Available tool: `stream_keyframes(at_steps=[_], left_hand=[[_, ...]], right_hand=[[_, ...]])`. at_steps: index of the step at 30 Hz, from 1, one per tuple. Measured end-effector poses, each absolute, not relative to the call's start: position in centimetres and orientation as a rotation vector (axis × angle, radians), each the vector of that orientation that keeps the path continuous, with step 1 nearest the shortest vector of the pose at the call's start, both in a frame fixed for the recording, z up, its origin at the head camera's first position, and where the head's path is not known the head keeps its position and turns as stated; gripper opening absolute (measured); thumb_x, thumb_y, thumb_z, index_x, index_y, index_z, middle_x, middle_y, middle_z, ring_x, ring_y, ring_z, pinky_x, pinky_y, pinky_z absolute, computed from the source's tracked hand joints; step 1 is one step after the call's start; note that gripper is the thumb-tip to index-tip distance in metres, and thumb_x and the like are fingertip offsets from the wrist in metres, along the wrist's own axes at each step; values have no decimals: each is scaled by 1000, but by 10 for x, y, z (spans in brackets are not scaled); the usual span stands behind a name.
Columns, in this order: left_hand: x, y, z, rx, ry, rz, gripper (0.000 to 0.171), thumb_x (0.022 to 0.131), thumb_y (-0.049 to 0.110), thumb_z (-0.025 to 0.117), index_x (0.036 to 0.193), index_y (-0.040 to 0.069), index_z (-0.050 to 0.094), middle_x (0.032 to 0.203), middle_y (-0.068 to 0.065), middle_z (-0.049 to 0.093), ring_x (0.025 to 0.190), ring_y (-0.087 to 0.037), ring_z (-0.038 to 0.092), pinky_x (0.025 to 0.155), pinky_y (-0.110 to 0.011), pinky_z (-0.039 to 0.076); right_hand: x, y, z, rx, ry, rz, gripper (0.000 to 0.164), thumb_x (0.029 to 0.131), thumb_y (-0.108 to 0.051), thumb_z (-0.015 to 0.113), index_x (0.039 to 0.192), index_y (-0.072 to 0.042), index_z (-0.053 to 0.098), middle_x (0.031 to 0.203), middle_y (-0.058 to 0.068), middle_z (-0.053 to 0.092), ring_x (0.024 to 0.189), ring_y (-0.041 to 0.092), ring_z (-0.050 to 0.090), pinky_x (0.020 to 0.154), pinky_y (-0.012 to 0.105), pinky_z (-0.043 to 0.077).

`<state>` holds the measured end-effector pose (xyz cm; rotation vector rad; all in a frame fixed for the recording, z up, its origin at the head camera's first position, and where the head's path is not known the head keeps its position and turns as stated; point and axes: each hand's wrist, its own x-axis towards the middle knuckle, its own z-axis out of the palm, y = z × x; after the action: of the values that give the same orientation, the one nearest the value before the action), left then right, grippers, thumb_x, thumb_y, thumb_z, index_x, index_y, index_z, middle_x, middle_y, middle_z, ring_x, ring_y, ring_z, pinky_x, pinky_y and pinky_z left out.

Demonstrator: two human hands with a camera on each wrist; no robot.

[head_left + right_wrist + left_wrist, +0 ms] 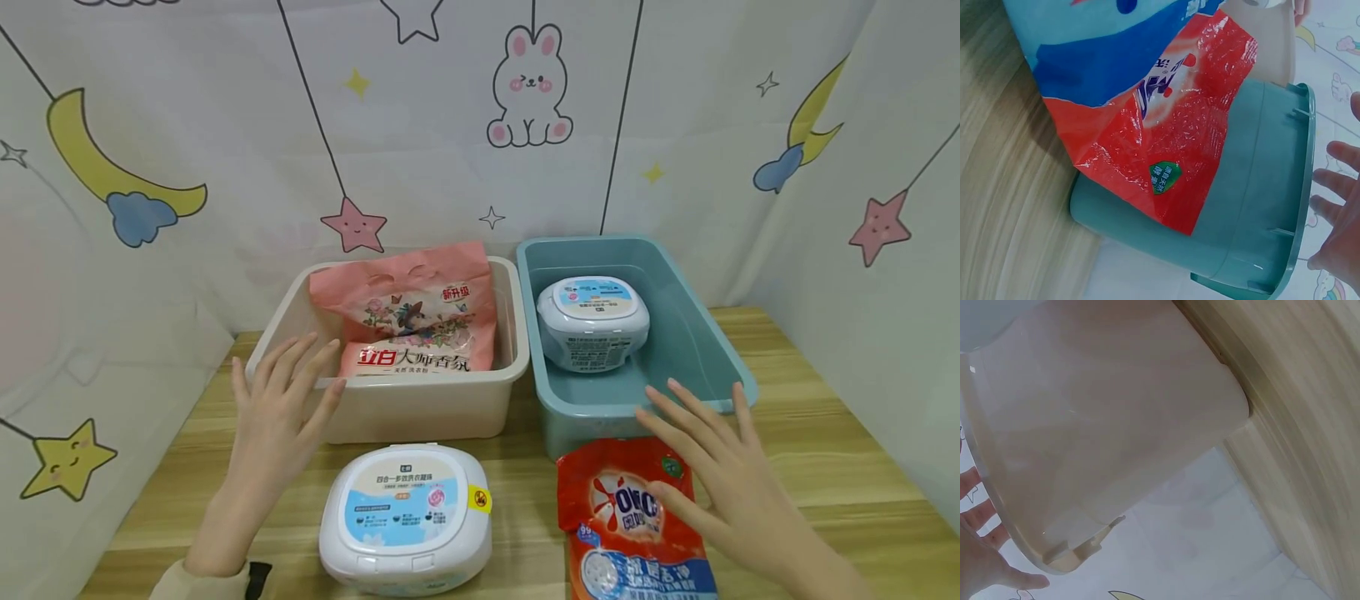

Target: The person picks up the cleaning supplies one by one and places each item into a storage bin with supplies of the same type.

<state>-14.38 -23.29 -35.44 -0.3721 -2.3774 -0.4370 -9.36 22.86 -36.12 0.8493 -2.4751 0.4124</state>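
Note:
My left hand [279,408], fingers spread and holding nothing, is over the front left corner of a cream bin [420,408]. Inside that bin leans a pink and white bag of washing powder [420,312]. My right hand [731,479], also spread, hovers above a red and blue detergent bag [630,525] in front of a teal bin [697,333]. A white lidded tub [592,321] sits in the teal bin. A similar white tub [405,521] with a yellow sticker stands on the table between my hands. The right wrist view shows the red bag [1185,125] against the teal bin's outer wall.
Both bins stand side by side on a wood-grain table [795,358]. Behind and at the sides hangs a white cloth [442,108] printed with stars, moons and a rabbit.

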Motion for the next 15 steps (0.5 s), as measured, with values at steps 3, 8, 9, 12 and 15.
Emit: stream_keyframes(at_steps=[3, 8, 9, 12, 15], left_hand=[[-144, -233, -356, -382, -2356, -442, 45, 92, 26, 61, 136, 20, 54, 141, -15, 50, 131, -36, 39, 112, -71, 3], [-146, -234, -358, -397, -2331, -450, 44, 91, 24, 62, 134, 19, 55, 139, -15, 51, 128, -36, 41, 112, -70, 4], [-146, -234, -359, -400, -2326, -450, 44, 91, 25, 62, 134, 18, 55, 139, -15, 52, 128, -37, 41, 112, -70, 4], [-148, -234, -360, -408, -2311, -452, 42, 92, 26, 61, 133, 17, 56, 137, -16, 53, 126, -37, 42, 113, -70, 5], [-148, -234, -362, -412, -2300, -456, 41, 94, 29, 59, 132, 16, 57, 136, -16, 54, 125, -37, 43, 113, -69, 5]], right_hand=[[-91, 230, -362, 865, -2473, 415, 65, 93, -60, 46, 144, -19, 45, 155, 3, 36, 151, 16, 13, 116, 63, -9], [-86, 231, -365, 879, -2464, 424, 65, 92, -60, 48, 142, -17, 47, 154, 4, 38, 150, 16, 16, 117, 62, -8], [-85, 232, -365, 878, -2464, 428, 65, 92, -60, 48, 141, -17, 48, 154, 4, 38, 150, 16, 17, 117, 62, -8], [-83, 232, -366, 879, -2464, 440, 64, 91, -55, 55, 140, -16, 49, 153, 5, 39, 149, 17, 19, 117, 62, -7], [-81, 233, -367, 878, -2471, 454, 63, 89, -50, 61, 141, -16, 49, 153, 5, 39, 149, 18, 20, 117, 62, -8]])
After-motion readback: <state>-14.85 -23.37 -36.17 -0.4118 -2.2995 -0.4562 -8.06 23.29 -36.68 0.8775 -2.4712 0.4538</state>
